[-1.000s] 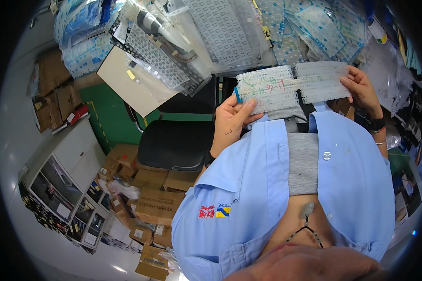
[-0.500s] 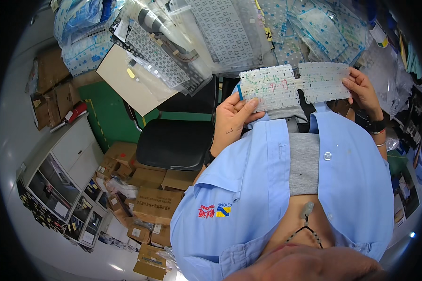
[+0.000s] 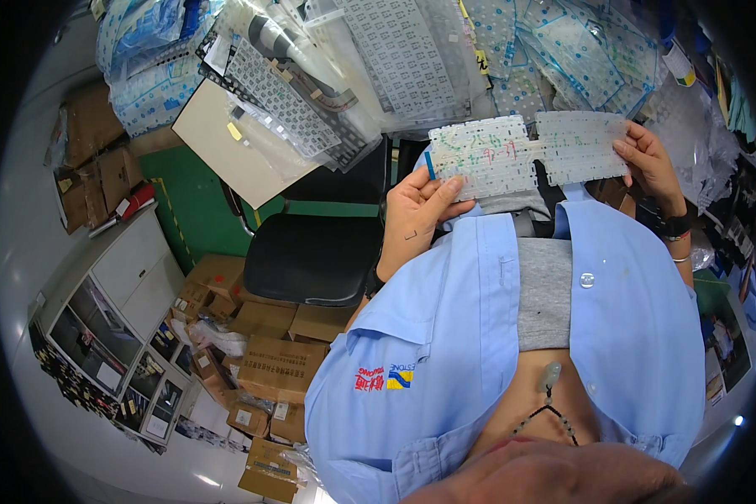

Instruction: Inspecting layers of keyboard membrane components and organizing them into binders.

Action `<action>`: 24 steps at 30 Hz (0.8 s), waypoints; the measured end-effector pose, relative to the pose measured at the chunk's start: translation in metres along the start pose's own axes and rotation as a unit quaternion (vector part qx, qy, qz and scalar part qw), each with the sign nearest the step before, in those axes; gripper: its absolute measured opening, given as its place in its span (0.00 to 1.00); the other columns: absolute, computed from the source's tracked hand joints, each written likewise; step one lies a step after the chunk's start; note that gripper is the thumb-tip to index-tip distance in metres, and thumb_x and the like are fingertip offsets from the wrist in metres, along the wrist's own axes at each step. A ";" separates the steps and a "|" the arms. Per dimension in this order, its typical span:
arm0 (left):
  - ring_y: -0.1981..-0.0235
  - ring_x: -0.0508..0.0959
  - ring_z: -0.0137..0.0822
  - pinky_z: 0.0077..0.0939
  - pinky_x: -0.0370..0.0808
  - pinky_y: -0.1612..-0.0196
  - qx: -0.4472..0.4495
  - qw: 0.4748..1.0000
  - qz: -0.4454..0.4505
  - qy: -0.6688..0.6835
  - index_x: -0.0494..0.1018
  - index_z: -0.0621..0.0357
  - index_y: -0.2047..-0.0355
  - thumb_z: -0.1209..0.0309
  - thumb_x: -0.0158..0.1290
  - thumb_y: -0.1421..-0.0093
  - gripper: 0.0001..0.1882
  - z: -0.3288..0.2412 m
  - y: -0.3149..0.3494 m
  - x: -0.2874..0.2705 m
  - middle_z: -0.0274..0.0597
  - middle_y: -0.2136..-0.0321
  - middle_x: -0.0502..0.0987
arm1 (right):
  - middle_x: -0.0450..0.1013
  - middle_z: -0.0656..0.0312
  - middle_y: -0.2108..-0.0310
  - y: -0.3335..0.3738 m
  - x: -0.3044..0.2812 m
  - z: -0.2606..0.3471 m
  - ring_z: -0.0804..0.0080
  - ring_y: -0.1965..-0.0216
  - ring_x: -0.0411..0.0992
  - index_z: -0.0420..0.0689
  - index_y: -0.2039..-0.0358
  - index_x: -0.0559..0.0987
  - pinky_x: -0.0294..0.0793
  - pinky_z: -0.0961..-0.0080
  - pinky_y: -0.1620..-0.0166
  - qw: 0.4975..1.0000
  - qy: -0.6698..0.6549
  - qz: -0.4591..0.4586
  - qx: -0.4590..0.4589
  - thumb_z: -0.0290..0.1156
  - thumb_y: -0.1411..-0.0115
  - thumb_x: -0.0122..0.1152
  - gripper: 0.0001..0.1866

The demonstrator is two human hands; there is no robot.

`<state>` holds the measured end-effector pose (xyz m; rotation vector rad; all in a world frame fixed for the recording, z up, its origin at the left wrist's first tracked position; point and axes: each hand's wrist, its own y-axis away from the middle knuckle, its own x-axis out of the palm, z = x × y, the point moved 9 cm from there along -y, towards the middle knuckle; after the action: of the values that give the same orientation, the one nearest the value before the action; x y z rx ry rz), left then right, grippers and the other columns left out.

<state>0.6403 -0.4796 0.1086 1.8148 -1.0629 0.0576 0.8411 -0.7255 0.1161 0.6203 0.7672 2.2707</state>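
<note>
Between my two hands I hold up a thin white perforated sheet (image 3: 487,160) with notched edges. Green and red handwriting marks its face, and a small blue tab sticks out at its left end. Gaps cut into its upper and lower edges divide it near the middle. My left hand (image 3: 420,210) pinches the lower left corner, thumb in front. At the opposite end, my right hand (image 3: 651,168) grips the right edge, also with the thumb in front. The fingers behind the sheet are partly hidden.
Beyond the sheet lie bagged printed sheets (image 3: 395,59) and piles of blue-dotted clear bags (image 3: 571,59). A black chair (image 3: 311,256) stands to the left. Cardboard boxes (image 3: 281,365) and a white cabinet (image 3: 134,277) are farther left.
</note>
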 end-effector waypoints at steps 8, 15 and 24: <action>0.62 0.77 0.31 0.19 0.78 0.61 -0.003 1.000 -0.002 -0.002 0.68 0.71 0.54 0.76 0.51 0.43 0.16 -0.002 0.000 -0.002 0.50 0.60 0.75 | 0.74 0.57 0.64 -0.002 0.003 0.001 0.87 0.79 0.71 0.33 0.51 0.66 0.71 0.95 0.81 1.000 0.002 -0.003 -0.002 0.27 0.40 0.51 0.17; 0.63 0.77 0.33 0.21 0.78 0.62 0.009 1.000 0.009 -0.003 0.66 0.71 0.52 0.75 0.50 0.41 0.17 -0.005 -0.004 -0.004 0.51 0.60 0.75 | 0.74 0.57 0.65 -0.003 0.003 0.003 0.88 0.79 0.71 0.34 0.51 0.66 0.72 0.95 0.81 1.000 0.000 -0.004 -0.002 0.27 0.40 0.51 0.17; 0.67 0.79 0.35 0.27 0.81 0.67 0.016 0.994 0.110 -0.014 0.63 0.73 0.50 0.64 0.40 0.35 0.22 -0.026 -0.031 -0.022 0.54 0.62 0.75 | 0.73 0.61 0.67 -0.006 0.004 0.012 0.89 0.81 0.69 0.35 0.50 0.66 0.69 0.95 0.80 0.999 0.014 -0.026 -0.019 0.26 0.39 0.50 0.17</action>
<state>0.6587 -0.4421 0.0890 1.7252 -1.2843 0.1835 0.8482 -0.7151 0.1216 0.5448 0.7430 2.2453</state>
